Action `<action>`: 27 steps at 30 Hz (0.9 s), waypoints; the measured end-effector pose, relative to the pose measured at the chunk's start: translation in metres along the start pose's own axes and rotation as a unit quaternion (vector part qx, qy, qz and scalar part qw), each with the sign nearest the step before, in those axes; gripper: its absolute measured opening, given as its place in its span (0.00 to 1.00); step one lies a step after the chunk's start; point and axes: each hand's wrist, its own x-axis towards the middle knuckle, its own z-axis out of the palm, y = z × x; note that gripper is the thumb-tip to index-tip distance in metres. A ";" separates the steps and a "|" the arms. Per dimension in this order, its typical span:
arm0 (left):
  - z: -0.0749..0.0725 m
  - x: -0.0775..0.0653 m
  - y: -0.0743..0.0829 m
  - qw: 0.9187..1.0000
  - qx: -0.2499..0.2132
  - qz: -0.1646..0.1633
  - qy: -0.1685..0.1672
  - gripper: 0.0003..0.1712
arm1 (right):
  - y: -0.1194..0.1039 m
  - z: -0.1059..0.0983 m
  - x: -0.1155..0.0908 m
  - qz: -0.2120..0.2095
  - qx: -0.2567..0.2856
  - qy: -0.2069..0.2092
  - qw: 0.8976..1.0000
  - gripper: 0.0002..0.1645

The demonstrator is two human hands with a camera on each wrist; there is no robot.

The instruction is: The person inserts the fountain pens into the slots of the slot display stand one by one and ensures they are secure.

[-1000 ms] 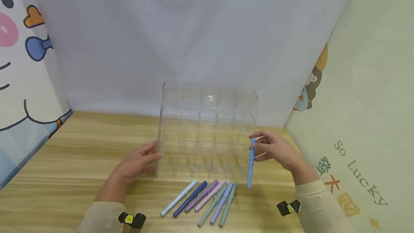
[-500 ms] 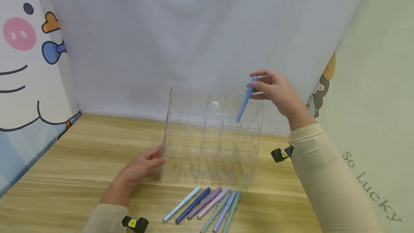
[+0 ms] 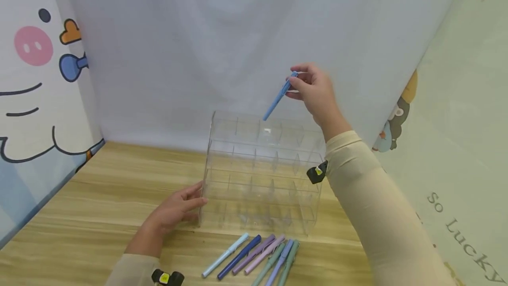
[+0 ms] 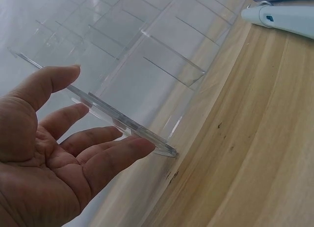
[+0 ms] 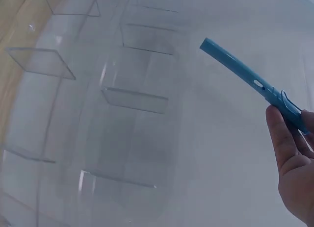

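My right hand (image 3: 315, 92) pinches a light blue pen (image 3: 278, 98) near its clip end, above the top tier of a clear acrylic organizer (image 3: 207, 167) with divided compartments. The pen slants down to the left, its free end over the top row. In the right wrist view the pen's clip and barrel show, fingers (image 5: 282, 138) around the clip part. My left hand (image 3: 174, 208) touches the organizer's left side panel, thumb at its front edge and fingers along the outer face. In the left wrist view those fingers (image 4: 120, 156) are extended against the panel.
Several pens lie fanned on the wooden table (image 3: 131, 184) before the organizer, among them a pale blue pen (image 3: 225, 255), a dark blue pen (image 3: 239, 257) and a pink pen (image 3: 264, 255). A grey-white curtain (image 3: 158, 56) hangs behind. Printed panels stand at both sides.
My right hand has lifted the light blue pen from beside the organizer's right side, up and leftward over its top tier. The left hand stays on the side panel; the head view has shifted slightly.
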 end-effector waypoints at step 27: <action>0.003 0.004 -0.001 1.000 0.008 -0.014 0.006 0.41 | 0.058 0.032 -0.027 0.032 0.004 -0.014 0.999 0.15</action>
